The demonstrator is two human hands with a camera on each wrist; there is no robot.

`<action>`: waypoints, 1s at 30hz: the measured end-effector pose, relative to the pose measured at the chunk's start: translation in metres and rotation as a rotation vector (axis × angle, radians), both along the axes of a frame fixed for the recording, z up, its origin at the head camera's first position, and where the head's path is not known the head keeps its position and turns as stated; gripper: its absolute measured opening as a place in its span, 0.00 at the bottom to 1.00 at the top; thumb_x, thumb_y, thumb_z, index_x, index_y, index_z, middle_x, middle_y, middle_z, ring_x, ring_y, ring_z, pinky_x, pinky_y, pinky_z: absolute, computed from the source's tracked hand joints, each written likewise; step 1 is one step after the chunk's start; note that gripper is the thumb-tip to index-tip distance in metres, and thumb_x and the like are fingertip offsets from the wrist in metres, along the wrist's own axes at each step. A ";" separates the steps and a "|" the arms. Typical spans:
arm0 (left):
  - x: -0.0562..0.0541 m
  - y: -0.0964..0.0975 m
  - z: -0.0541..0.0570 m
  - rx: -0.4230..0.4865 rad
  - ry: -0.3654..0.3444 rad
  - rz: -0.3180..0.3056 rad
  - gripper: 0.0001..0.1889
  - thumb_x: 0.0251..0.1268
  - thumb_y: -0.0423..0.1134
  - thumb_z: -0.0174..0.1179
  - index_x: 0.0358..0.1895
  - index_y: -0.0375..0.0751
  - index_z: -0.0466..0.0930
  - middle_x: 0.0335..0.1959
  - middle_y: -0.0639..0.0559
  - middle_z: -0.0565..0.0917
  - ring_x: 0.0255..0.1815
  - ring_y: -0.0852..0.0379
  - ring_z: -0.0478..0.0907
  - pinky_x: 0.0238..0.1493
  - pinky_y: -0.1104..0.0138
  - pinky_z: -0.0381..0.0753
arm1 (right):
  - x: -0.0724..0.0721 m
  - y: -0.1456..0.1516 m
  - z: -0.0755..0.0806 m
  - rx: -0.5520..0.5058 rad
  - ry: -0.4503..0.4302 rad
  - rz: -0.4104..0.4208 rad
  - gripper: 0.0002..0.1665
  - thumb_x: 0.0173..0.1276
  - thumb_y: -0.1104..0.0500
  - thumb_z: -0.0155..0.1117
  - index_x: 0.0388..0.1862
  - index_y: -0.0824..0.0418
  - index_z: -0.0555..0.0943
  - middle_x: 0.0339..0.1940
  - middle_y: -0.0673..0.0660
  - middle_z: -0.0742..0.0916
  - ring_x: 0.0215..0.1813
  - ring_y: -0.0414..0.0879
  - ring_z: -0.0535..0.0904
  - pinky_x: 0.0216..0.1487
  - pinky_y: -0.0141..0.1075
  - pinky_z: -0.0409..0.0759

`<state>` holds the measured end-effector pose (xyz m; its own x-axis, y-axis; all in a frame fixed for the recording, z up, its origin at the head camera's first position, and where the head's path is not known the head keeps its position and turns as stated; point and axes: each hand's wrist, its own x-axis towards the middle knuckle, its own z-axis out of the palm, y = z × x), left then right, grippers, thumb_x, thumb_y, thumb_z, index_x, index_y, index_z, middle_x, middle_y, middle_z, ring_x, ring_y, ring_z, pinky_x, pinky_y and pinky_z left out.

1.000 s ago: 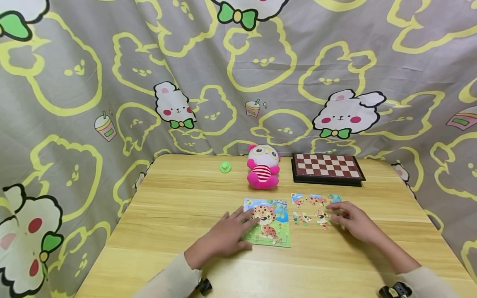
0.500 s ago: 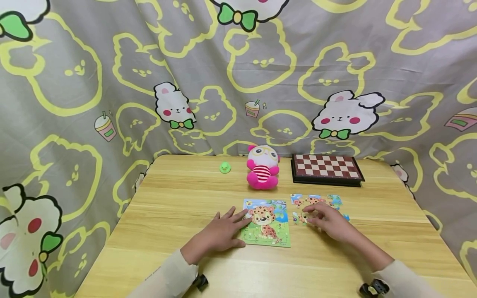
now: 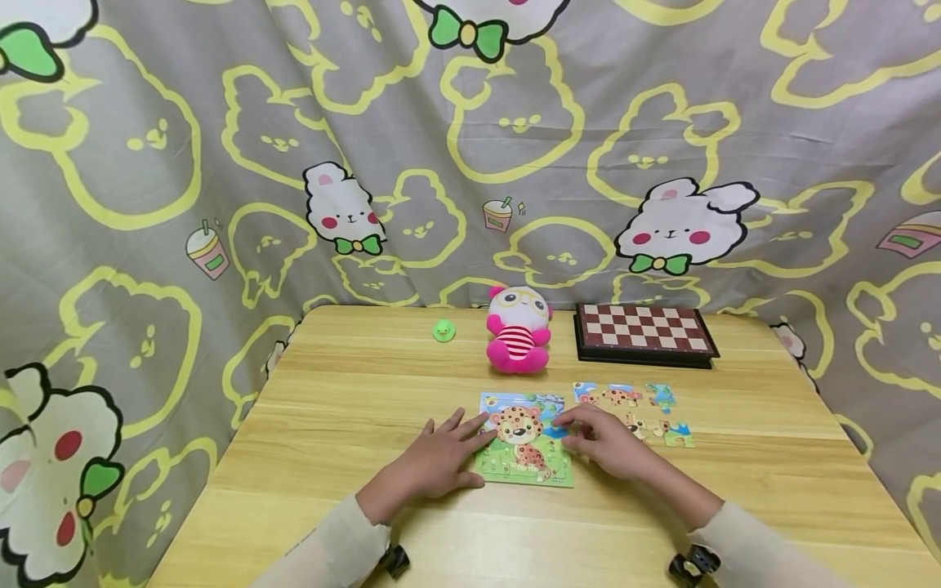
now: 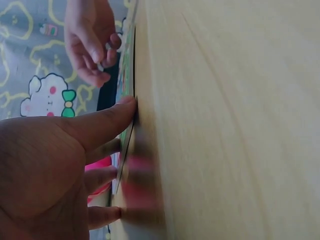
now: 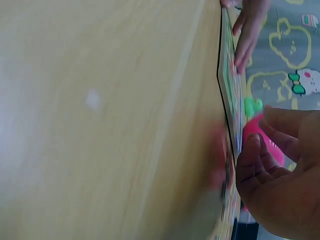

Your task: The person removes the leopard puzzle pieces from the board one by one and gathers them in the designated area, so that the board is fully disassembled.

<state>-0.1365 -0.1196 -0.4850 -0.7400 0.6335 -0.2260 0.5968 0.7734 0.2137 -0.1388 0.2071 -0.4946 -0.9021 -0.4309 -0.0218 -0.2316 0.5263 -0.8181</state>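
Observation:
A square jigsaw board with a leopard picture [image 3: 524,478] lies flat on the wooden table. My left hand [image 3: 434,461] rests at its left side, fingers spread. In the left wrist view, its thumb [image 4: 112,117] lies at the board's edge and the other fingers reach along the board. At the board's right edge is my right hand [image 3: 610,445], thumb and fingers loosely bent and apart. No object shows between them in the right wrist view. Several loose puzzle pieces lie just beyond it, such as a blue-cornered piece [image 3: 678,434]; the hand hides part of this group.
Behind the board sits a pink-and-white panda plush [image 3: 518,343]. A small green duck [image 3: 443,330] stands to its left, and a folded chessboard [image 3: 647,333] lies to its right. A patterned curtain [image 3: 412,122] hangs behind the wooden table [image 3: 331,376].
My right hand has moved left, from the far side of the loose pieces to the board's right edge, uncovering the right-hand pieces. My left hand has shifted slightly left.

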 end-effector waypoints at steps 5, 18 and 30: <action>0.000 -0.001 -0.001 -0.003 0.000 -0.001 0.40 0.70 0.65 0.58 0.82 0.64 0.57 0.86 0.58 0.50 0.84 0.39 0.49 0.70 0.30 0.61 | 0.000 -0.018 0.000 0.016 0.006 0.027 0.15 0.74 0.60 0.66 0.58 0.58 0.85 0.46 0.54 0.83 0.40 0.44 0.74 0.39 0.34 0.76; 0.001 -0.001 0.000 0.005 0.001 -0.006 0.40 0.70 0.66 0.58 0.82 0.64 0.58 0.86 0.57 0.51 0.84 0.39 0.49 0.70 0.30 0.61 | 0.005 -0.063 0.001 -0.040 0.002 0.127 0.16 0.75 0.60 0.66 0.59 0.61 0.84 0.48 0.54 0.86 0.42 0.39 0.81 0.47 0.37 0.81; 0.002 -0.001 0.001 0.003 0.001 0.001 0.40 0.70 0.66 0.58 0.82 0.63 0.58 0.86 0.58 0.51 0.84 0.40 0.49 0.70 0.31 0.61 | 0.008 -0.086 -0.004 -0.006 0.018 0.126 0.14 0.73 0.60 0.68 0.55 0.60 0.85 0.47 0.53 0.85 0.38 0.39 0.76 0.40 0.32 0.75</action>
<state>-0.1345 -0.1208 -0.4844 -0.7412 0.6332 -0.2230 0.5960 0.7735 0.2156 -0.1310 0.1214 -0.4981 -0.8409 -0.5412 -0.0038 -0.3101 0.4875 -0.8162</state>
